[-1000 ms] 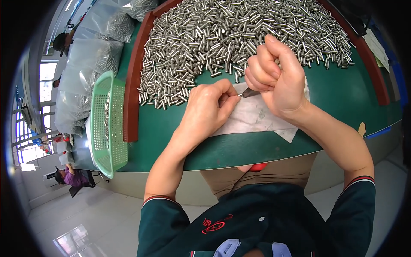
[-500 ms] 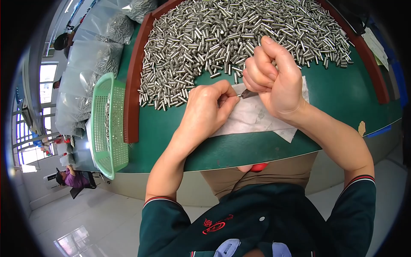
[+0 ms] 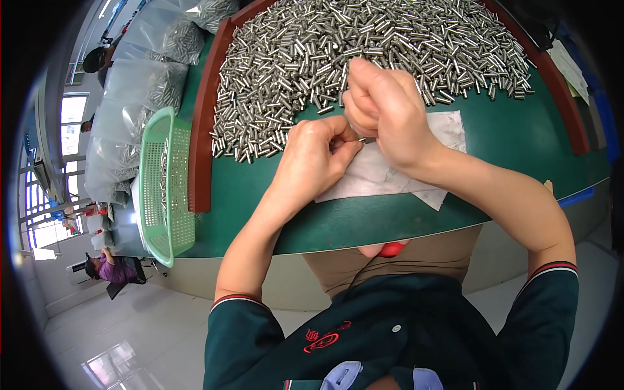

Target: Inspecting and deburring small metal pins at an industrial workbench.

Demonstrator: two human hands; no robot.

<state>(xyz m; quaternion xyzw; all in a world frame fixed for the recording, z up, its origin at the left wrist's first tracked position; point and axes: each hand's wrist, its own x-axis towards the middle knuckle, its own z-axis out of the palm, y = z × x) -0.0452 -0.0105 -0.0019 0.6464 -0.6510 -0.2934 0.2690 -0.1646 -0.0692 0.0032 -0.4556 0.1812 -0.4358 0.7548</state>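
My left hand (image 3: pixel 313 155) is closed in a pinch on a small metal pin (image 3: pixel 362 139), whose bright end shows at the fingertips. Close beside it, my right hand (image 3: pixel 390 114) is curled into a fist around a dark, blade-like tool, now almost wholly hidden by the fingers. Both hands are over a stained white cloth (image 3: pixel 390 179) on the green tabletop (image 3: pixel 312 235). Beyond them spreads a large heap of short, shiny metal pins (image 3: pixel 364 39).
Dark red rails (image 3: pixel 200 149) border the heap left and right. A light green perforated basket (image 3: pixel 182 227) with metal pins stands left of the rail. Further left are clear plastic bags (image 3: pixel 123 107) of similar pieces. A seated person (image 3: pixel 112 268) is in the far left background.
My right hand has moved left, closer to my left fingertips, and turned. The dark tool, visible before, is now mostly covered. The left hand keeps its pinch.
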